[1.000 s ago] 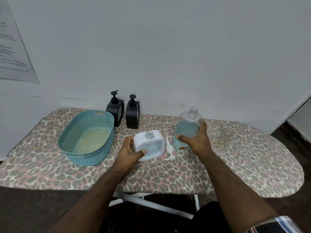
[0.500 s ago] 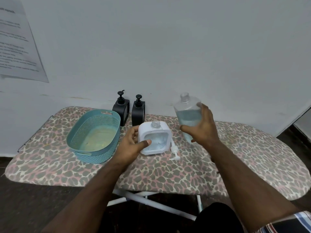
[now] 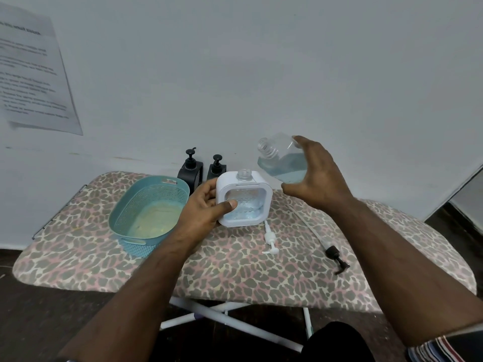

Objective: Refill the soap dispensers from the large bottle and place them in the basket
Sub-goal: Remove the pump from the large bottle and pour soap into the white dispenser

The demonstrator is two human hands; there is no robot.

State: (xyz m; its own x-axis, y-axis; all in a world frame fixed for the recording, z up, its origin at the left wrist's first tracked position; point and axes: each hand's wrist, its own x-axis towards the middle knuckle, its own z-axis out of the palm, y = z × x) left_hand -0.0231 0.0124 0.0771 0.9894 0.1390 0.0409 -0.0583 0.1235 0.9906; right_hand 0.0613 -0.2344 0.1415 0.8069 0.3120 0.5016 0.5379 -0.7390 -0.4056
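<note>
My left hand point(image 3: 206, 207) grips a square white soap dispenser point(image 3: 245, 199) by its left side; it stands upright with its neck uncapped. My right hand point(image 3: 318, 178) holds the large clear bottle point(image 3: 281, 160) of pale blue liquid, tilted to the left, its open mouth up and right of the dispenser's neck. No liquid is seen leaving the bottle. A white pump point(image 3: 270, 239) lies on the board in front of the dispenser. Two black dispensers point(image 3: 192, 169) point(image 3: 217, 168) stand at the wall. The teal basket point(image 3: 125, 205) sits to the left with nothing in it.
Everything rests on a leopard-print ironing board point(image 3: 235, 273) against a white wall. A black pump with its long tube point(image 3: 333, 253) lies at the right, under my right forearm. A printed sheet point(image 3: 34, 79) hangs on the wall at left.
My right hand lifted the large bottle off the board and tipped its mouth leftward over the white dispenser. My left hand kept its grip on the dispenser.
</note>
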